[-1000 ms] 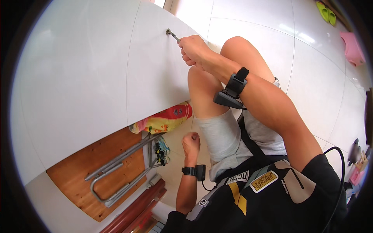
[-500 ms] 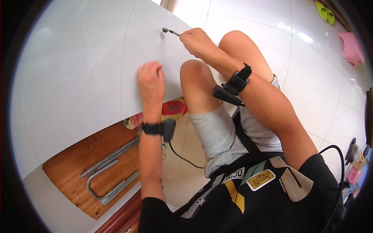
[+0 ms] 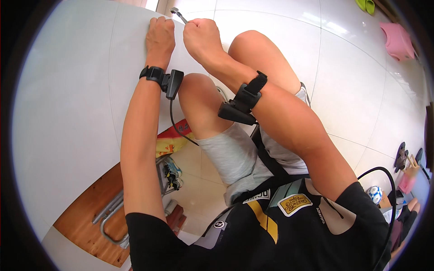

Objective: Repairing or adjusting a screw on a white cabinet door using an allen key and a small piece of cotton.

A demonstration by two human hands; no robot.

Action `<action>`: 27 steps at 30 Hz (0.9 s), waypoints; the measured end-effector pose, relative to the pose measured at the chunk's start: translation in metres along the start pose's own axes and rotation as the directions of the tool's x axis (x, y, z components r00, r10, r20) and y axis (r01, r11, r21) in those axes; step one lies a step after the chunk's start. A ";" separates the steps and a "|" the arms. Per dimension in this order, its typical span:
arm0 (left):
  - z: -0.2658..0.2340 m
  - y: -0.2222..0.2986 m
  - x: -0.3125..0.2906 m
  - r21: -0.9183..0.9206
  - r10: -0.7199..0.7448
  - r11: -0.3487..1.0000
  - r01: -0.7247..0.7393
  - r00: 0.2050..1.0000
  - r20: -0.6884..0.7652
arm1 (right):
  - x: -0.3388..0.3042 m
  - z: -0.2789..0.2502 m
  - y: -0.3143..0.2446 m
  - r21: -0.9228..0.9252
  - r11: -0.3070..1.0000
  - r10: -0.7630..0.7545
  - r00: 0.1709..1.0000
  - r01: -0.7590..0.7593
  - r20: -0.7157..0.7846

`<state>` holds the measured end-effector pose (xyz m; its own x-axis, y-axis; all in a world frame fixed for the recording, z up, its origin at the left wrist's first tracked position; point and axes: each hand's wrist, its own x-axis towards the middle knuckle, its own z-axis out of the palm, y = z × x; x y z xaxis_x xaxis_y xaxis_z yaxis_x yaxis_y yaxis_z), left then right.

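In my right hand point(image 3: 202, 37) is a ratchet wrench point(image 3: 179, 16), a slim metal handle with a small round head. My fist wraps its handle, and the head sticks out up and to the left past the white panel's edge. My left hand point(image 3: 160, 36) is beside it on the left, over the far part of the large white panel point(image 3: 81, 90). Its fingers are curled, and whatever they may hold is hidden. Black straps with small box devices sit on both my forearms.
Below the panel are a wooden board with grey metal tube legs point(image 3: 108, 226), a red and yellow bag point(image 3: 174, 137) and shoes point(image 3: 172, 174). Pale floor tiles point(image 3: 289, 49) spread to the right, with a pink stool point(image 3: 398, 40) and green slippers point(image 3: 365, 6). Another person's legs point(image 3: 404, 221) show lower right.
Both hands have moved toward the far edge of the panel, the left one farther, so they are now side by side. The wrench has gone along in my right hand. My view has shifted.
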<state>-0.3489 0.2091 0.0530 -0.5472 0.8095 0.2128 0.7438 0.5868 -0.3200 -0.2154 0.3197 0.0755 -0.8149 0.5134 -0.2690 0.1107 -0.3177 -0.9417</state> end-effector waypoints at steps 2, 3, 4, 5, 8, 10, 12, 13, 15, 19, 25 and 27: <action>0.007 0.005 -0.005 -0.050 0.001 0.999 0.000 1.000 0.024 | 0.000 0.000 -0.001 -0.003 1.000 0.023 1.000 -0.023 0.015; 0.010 0.010 -0.005 -0.093 0.012 0.996 -0.008 0.999 0.045 | 0.002 0.000 -0.001 0.012 1.000 0.009 1.000 -0.009 0.008; 0.011 0.015 -0.010 -0.096 0.008 0.995 -0.003 0.999 0.049 | 0.003 -0.001 0.000 0.026 1.000 -0.005 1.000 0.005 0.003; 0.011 0.020 -0.020 -0.150 -0.022 0.988 0.033 0.997 0.075 | 0.002 -0.001 -0.001 0.023 1.000 -0.001 1.000 0.001 0.005; 0.011 0.026 -0.050 -0.223 -0.060 0.971 0.086 0.991 0.121 | -0.002 0.002 0.000 0.013 1.000 0.006 1.000 -0.006 0.004; 0.013 0.022 -0.071 -0.202 -0.044 0.976 0.087 0.977 0.208 | -0.005 0.006 0.003 0.036 0.998 -0.048 0.999 0.048 0.014; 0.015 0.016 -0.111 -0.153 -0.004 0.987 0.040 0.973 0.229 | -0.008 0.011 0.004 0.019 1.000 -0.006 0.998 0.005 0.063; 0.014 0.014 -0.133 -0.116 0.057 0.993 -0.029 0.968 0.246 | -0.009 0.013 0.004 0.000 1.000 0.030 0.996 -0.030 0.088; 0.013 0.026 -0.163 -0.090 0.053 0.996 -0.028 0.955 0.293 | -0.005 0.018 0.017 0.000 0.997 0.078 0.991 -0.079 0.106; 0.024 0.045 -0.255 -0.134 -0.051 0.983 0.126 0.888 0.456 | -0.012 0.043 0.039 -0.171 0.980 -0.057 0.969 0.100 0.239; 0.045 0.105 -0.437 -0.181 -0.269 0.913 0.366 0.873 0.408 | -0.055 0.007 0.019 -0.324 0.946 0.189 0.864 -0.032 0.467; 0.023 0.140 -0.471 -0.170 -0.425 0.728 0.664 0.632 0.648 | -0.087 0.015 0.005 -0.456 0.832 0.529 0.698 -0.315 0.483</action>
<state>0.0041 -0.0903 -0.1136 -0.9107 0.2510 -0.3282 0.2432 0.9678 0.0654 -0.1522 0.2615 0.0970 -0.7850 -0.1948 -0.5881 0.6084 -0.0631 -0.7911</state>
